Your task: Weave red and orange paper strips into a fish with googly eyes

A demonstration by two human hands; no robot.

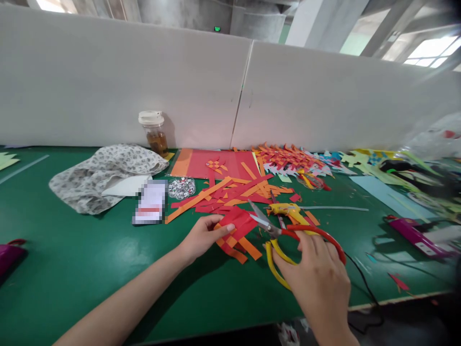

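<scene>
Right hand: the right hand (319,278) is nearest the desk's front edge, fingers curled around the handles of the scissors (284,235).
Scissors: one handle red, one yellow; blades parted, tips touching the weave's right edge.
Left hand: the left hand (203,235) pinches the left side of the weave (237,233) between thumb and fingers.
Weave: red and orange paper strips interlaced, held just above the desk (72,259), near the middle of the front edge.
Glue gun: a yellow glue gun (286,209) lies just behind the scissors.
Strips: loose red and orange strips (230,192) lie scattered behind the weave.
Eyes: a packet of googly eyes (182,187) lies left of the strips.
Cloth: a patterned cloth (104,175) lies toward the back left.
Jar: a jar (154,130) stands at the back edge, against the partition (122,81).
Fish: finished woven pieces (288,156) are piled at the back edge, right of centre.
</scene>
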